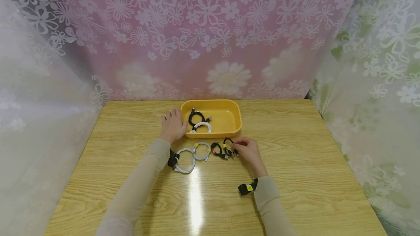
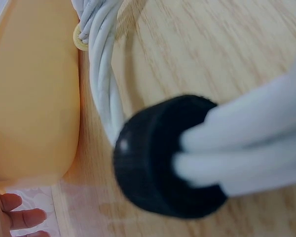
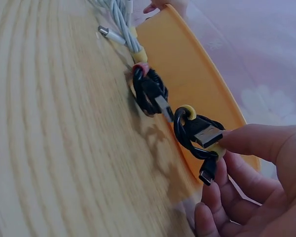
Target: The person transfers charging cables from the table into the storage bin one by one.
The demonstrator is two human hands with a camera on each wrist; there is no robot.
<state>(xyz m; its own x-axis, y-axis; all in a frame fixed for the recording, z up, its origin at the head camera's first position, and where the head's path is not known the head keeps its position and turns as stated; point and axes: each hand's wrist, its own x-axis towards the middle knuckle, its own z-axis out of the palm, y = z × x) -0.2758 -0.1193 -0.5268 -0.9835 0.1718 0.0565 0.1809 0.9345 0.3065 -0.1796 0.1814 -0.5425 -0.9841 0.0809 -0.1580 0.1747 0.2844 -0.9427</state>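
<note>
Head view | my right hand [image 1: 248, 152] pinches yellow-tied black coiled cable [image 1: 228, 152] just outside near edge of yellow plastic tray [image 1: 226, 117] | my left hand [image 1: 174, 125] at tray's left edge, fingers loosely extended | step: probably loading tray | next: likely needs lift over near edge

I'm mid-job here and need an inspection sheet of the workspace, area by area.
Surface: wood-grain table, with a glare streak on the near side.
Job's things: yellow tray, holding a black coil and a white coil; in front of it, left to right, a larger white coil, a smaller white coil, a red-tied black coil and a yellow-tied black coil.
Clutter: nothing seen.
Left hand: at the tray's left end, holding no cable.
Right hand: pinches the yellow-tied black coil.
Cables: six, all coiled; trailing leads, nothing seen.
Surroundings: pink floral sheet behind, pale floral sheets at both sides.
</note>
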